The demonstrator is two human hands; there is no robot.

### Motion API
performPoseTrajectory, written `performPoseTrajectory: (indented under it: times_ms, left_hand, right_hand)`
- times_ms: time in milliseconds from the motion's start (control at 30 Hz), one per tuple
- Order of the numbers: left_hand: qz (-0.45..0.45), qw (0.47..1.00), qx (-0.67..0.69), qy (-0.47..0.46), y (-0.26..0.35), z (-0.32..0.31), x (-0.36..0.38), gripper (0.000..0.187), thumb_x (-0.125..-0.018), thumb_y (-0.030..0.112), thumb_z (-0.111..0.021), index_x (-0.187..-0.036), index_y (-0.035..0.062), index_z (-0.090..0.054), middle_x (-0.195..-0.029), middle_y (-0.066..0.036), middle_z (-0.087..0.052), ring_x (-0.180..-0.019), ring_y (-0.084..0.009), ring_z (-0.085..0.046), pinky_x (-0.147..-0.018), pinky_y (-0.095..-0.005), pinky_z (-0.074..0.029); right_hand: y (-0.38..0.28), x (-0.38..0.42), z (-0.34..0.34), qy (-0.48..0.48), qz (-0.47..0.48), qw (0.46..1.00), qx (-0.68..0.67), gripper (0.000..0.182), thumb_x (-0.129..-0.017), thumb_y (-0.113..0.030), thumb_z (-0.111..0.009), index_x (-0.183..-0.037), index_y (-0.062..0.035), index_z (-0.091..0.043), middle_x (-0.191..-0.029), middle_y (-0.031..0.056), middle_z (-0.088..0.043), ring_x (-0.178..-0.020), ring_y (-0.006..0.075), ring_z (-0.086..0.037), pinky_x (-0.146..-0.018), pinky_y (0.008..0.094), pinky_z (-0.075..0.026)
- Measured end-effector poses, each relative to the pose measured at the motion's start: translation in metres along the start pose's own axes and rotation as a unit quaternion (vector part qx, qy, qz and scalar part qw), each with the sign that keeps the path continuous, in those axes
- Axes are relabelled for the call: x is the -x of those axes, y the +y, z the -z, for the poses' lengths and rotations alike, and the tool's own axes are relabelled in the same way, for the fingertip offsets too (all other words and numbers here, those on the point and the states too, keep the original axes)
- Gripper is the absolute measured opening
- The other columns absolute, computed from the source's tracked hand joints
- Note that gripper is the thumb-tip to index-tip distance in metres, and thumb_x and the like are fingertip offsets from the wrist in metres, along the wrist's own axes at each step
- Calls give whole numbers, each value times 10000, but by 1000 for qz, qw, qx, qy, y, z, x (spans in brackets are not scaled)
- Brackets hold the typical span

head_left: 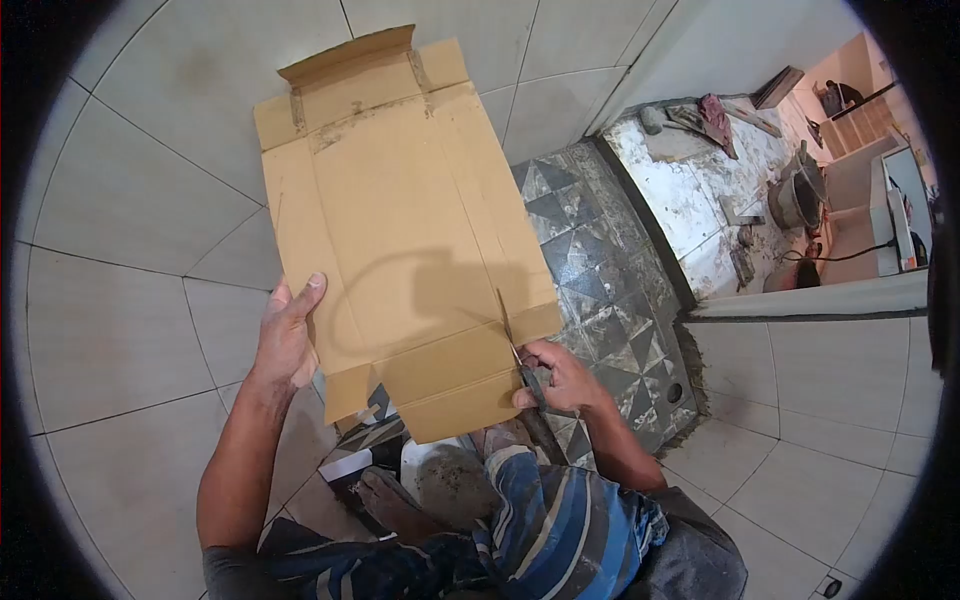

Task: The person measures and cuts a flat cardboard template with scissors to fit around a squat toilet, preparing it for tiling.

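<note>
A flattened brown cardboard box with creased flaps is held up in front of me. My left hand grips its left edge, thumb on top and the other fingers underneath. At the lower right, my right hand is closed around the dark handles of a pair of scissors. One thin blade lies over the cardboard near a fold by the lower flap; any second blade is hidden. A shadow falls across the sheet's middle.
Patterned grey floor tiles lie to the right, between pale tiled walls. Beyond a threshold, a dusty white floor holds a bucket, rags and tools. Another person is far off at upper right. A printed box sits near my legs.
</note>
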State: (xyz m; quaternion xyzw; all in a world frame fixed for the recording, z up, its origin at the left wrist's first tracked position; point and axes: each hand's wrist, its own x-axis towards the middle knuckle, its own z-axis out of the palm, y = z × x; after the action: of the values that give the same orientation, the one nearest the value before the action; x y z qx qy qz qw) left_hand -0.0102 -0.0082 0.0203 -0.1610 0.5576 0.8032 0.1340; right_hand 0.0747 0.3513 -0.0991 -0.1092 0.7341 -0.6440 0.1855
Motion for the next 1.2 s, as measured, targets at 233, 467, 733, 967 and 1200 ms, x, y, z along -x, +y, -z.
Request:
performPoseTrajectory:
  times_ms: [233, 467, 733, 967, 1200]
  left_hand:
    - [18, 1000, -3, -18, 14, 5, 0, 514, -1046, 216, -570, -1463, 11, -349, -1363, -151, -566, -1187, -252, -642, -961, -419, -595]
    - [12, 1000, 4, -20, 8, 5, -5, 517, -1043, 211, -576, -1463, 13, -350, -1384, -151, -553, -1206, -252, -628, -982, -423, -574]
    - [-40, 999, -10, 12, -30, -5, -11, 560, -1042, 215, -583, -1496, 19, -320, -1440, -152, -509, -1319, -268, -534, -1073, -434, -495]
    - [-55, 996, -56, 42, -28, -9, -8, 545, -1049, 219, -572, -1494, 29, -321, -1427, -155, -517, -1296, -265, -550, -1047, -422, -515]
    - [-37, 998, -24, 37, -23, -7, -18, 531, -1059, 219, -554, -1489, 33, -305, -1403, -155, -526, -1265, -258, -576, -1013, -429, -550]
  right_hand:
    - [-28, -4, 6, -52, -14, 997, 59, 775, -680, -442, -924, -1242, 0, -625, -1087, 113, -651, -966, 216, -635, -829, 357, -512]
    - [1, -4, 7, -79, -7, 995, -61, 749, -755, -369, -906, -1328, -4, -589, -1173, 72, -642, -1080, 173, -598, -878, 332, -504]
    - [13, 7, -6, -48, -56, 953, -295, 697, -916, -509, -709, -1324, 40, -569, -1107, 123, -667, -1011, 187, -658, -859, 381, -542]
    - [-5, 5, -17, -107, -90, 802, -581, 903, -915, -684, -580, -1428, 50, -464, -1139, 198, -682, -864, 346, -718, -696, 460, -590]
    - [12, 3, 0, -168, -29, 820, -546, 742, -970, -640, -539, -1269, 37, -591, -1008, 190, -720, -860, 283, -724, -745, 382, -557]
